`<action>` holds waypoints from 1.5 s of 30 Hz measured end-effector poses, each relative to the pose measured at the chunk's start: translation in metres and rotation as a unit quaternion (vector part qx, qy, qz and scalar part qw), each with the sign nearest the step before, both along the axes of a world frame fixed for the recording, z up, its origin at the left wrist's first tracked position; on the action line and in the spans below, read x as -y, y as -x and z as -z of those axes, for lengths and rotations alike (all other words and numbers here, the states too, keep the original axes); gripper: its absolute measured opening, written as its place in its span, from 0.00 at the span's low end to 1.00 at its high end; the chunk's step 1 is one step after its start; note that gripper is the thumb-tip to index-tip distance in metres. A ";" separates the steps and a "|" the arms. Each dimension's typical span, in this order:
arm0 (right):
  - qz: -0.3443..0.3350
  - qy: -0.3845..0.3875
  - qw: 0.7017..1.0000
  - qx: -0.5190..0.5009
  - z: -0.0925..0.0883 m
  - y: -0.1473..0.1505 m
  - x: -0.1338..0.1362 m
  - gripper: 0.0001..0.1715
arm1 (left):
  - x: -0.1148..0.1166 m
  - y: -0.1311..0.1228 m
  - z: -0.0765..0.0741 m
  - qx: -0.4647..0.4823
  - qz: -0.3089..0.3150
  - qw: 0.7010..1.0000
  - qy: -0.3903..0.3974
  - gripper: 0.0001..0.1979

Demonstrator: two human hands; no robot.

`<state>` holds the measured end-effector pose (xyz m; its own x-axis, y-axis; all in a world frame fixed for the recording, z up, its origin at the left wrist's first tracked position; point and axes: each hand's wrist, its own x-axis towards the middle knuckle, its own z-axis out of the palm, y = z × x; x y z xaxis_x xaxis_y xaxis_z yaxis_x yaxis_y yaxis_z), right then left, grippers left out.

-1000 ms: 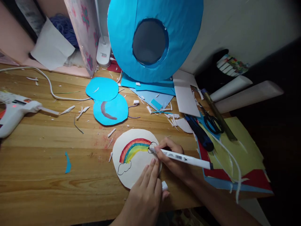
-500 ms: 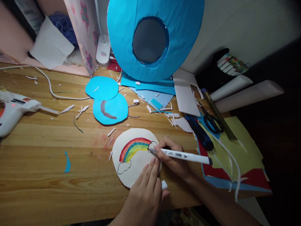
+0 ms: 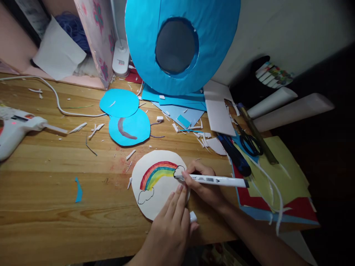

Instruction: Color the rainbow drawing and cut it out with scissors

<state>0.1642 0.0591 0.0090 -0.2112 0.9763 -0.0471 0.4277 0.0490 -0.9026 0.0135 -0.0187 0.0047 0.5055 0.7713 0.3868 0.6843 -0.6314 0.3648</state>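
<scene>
A round white paper disc [image 3: 159,207] lies on the wooden table, bearing a coloured rainbow drawing [image 3: 158,171] with an outlined cloud at each end. My right hand [image 3: 203,184] is closed around a white marker [image 3: 216,180], its dark tip touching the cloud at the rainbow's right end. My left hand [image 3: 173,223] presses the disc's lower right part with its fingers stretched flat and close together. A white marker cap [image 3: 193,217] is tucked between that hand's thumb and index finger. Part of the disc is hidden under both hands.
Two blue paper discs [image 3: 119,101] lie behind, near a large blue ring [image 3: 216,44]. A hot glue gun [image 3: 19,127] is at left. Scissors [image 3: 251,144], a utility knife [image 3: 234,155] and coloured paper sheets [image 3: 277,170] lie at right. White scraps are scattered around.
The view has shifted very slightly. Both hands stay almost in place, with the marker tip still on the right cloud; no clear change in the drawing shows.
</scene>
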 end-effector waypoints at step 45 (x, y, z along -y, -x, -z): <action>-0.002 -0.044 0.998 0.053 0.000 -0.005 -0.002 0.18 | 0.002 0.000 0.000 0.001 0.010 1.000 0.005 0.17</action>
<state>0.1696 0.0611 0.0086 -0.2137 0.9768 0.0165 0.5207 0.1282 -0.8441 0.0138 -0.0205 0.0047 0.5197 0.7650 0.3804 0.6708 -0.6411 0.3729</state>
